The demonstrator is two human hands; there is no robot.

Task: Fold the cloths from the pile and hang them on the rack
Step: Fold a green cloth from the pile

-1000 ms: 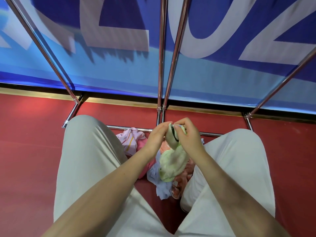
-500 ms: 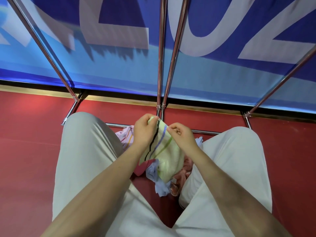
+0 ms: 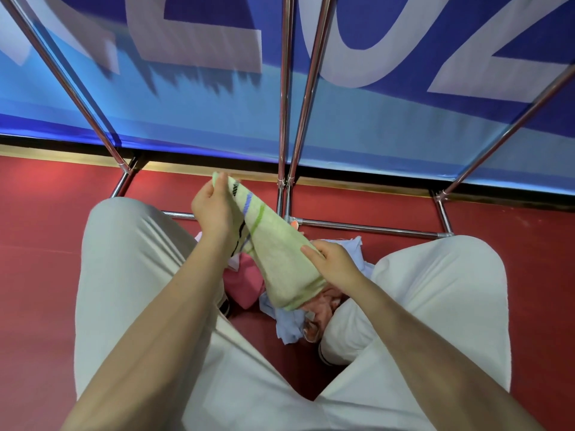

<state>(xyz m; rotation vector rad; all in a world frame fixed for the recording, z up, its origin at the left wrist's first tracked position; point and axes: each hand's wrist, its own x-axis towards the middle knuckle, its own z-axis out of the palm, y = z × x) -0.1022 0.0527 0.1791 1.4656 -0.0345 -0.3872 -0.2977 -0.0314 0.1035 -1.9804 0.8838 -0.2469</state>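
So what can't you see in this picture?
Head view only:
- Top of the rack: cut off by the upper edge, so hung cloths cannot be seen.
- Pile of cloths: partly hidden by the green striped cloth and the knees.
- Banner letters: blurred, cut off.
- Right hand fingers: hidden under the cloth.
- Left hand fingertips: hidden behind it.

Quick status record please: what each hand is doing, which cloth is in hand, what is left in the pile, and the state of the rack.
left hand: pinches the upper end of the cloth, raised
right hand: grips the cloth's lower edge
cloth in hand: green striped cloth, stretched aslant between the hands, above the pile
pile: pink, pale blue and peach cloths on the red floor between the knees
rack: chrome bars ahead; no cloth on the parts in view
fold: cannot tell how far it has got
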